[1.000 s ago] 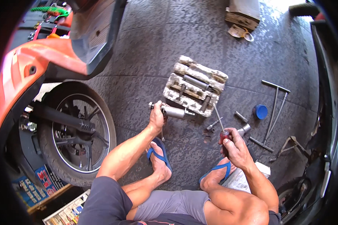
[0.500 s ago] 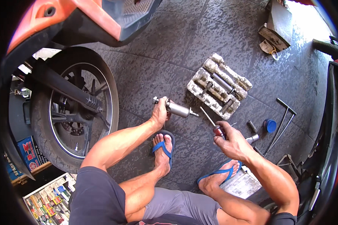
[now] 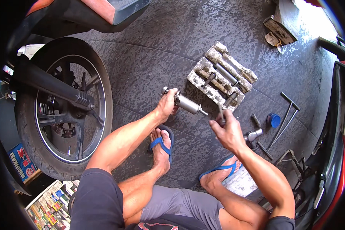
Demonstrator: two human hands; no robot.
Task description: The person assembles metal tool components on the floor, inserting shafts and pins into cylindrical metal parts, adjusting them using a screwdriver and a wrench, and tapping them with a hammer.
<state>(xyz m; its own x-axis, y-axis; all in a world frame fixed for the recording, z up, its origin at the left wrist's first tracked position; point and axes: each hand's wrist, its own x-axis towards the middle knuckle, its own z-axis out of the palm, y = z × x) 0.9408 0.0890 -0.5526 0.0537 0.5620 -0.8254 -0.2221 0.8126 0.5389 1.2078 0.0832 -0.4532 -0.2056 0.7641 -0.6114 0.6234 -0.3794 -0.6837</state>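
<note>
My left hand (image 3: 166,102) is closed round a steel cylindrical tool (image 3: 187,104), which lies sideways in its grip with a threaded tip pointing right. My right hand (image 3: 228,130) grips a screwdriver (image 3: 221,113), shaft pointing up, just right of that tip and below it; the handle is mostly hidden by the fingers. Beyond both hands, a worn molded foam case (image 3: 214,86) holds a dark metal cylinder (image 3: 226,74) and smaller fittings (image 3: 230,99). On the floor right of my right hand are a short metal cylinder (image 3: 256,120) and metal fittings (image 3: 254,134).
A scooter's front wheel (image 3: 28,126) stands at left, a parts organizer (image 3: 50,205) near it. At right are a blue round lid (image 3: 273,120), T-handle wrenches (image 3: 285,100) and a dark vehicle (image 3: 327,153). A metal block (image 3: 285,19) sits at the back; my sandaled feet (image 3: 159,151) are below.
Both hands have risen a little toward the foam case. The screwdriver now points more steeply upward, and my left hand's tool has shifted right, closer to it. The view has shifted too.
</note>
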